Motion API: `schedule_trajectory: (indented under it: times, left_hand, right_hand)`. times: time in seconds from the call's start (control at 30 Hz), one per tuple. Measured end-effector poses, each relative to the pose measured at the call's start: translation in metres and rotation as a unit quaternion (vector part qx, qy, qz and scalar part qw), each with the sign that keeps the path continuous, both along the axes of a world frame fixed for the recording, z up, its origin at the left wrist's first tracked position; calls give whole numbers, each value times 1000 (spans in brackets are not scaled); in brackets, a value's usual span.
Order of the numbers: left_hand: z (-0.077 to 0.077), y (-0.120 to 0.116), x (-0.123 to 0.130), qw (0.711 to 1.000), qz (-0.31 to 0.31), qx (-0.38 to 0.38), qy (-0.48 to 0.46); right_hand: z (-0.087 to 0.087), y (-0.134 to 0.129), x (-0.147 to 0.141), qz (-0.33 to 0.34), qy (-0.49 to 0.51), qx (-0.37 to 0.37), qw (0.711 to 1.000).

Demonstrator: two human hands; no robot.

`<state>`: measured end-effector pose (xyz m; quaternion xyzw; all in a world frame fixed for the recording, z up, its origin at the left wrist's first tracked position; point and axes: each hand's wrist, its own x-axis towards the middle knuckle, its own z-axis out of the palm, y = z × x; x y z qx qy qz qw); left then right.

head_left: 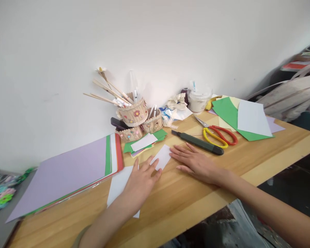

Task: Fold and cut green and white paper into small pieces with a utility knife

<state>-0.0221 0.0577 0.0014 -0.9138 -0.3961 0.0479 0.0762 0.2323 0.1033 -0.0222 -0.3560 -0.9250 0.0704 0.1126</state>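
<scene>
A small white paper piece [162, 156] lies flat on the wooden table between my hands. My left hand [144, 177] rests with fingers spread, its fingertips on the lower left part of that piece. Under the left hand and wrist is a larger white paper sheet [117, 182], partly covered. My right hand [193, 162] lies flat, fingers stretched out, the tips touching the piece's right edge. Just beyond the right hand are a dark green utility knife [197, 142] and scissors [217, 134] with one yellow and one red handle.
A stack of coloured paper [72, 165] lies at left. Decorated pen holders [133, 113] with sticks and pens stand by the wall, small cut papers [144, 142] before them. Farther right are a lidded plastic tub [197, 100] and green and white sheets [254, 119]. The table's front edge runs below my arms.
</scene>
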Motion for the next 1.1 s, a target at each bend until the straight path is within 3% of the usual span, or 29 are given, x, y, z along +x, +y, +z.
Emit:
schedule_trajectory:
  times: [0.2,0.4,0.5,0.63,0.73,0.87,0.97,1.1]
  left_hand:
    - [3,-5,-5,999,-3,-50,20]
    - [14,-11,1,992,-6,-122,37]
    - [18,-7,-3,990,8,-137,-36]
    - [17,20,-9,979,-27,-75,-185]
    - [16,41,-3,976,-65,-89,-190]
    - [12,53,14,988,-38,-131,-67]
    - [7,48,26,994,34,-99,-30]
    - [3,40,35,993,101,-42,-46]
  right_hand:
    - [-3,-2,-2,-27,-15,46,998]
    - [-8,-6,-2,-118,-5,147,982]
    - [-8,0,6,-181,6,198,963]
    - [-11,21,17,-263,0,239,935]
    - [-12,33,21,-256,-22,243,935]
    - [-2,29,24,-219,-34,255,941]
    - [7,10,31,-218,-24,268,938]
    - [13,-33,42,-193,-15,255,947]
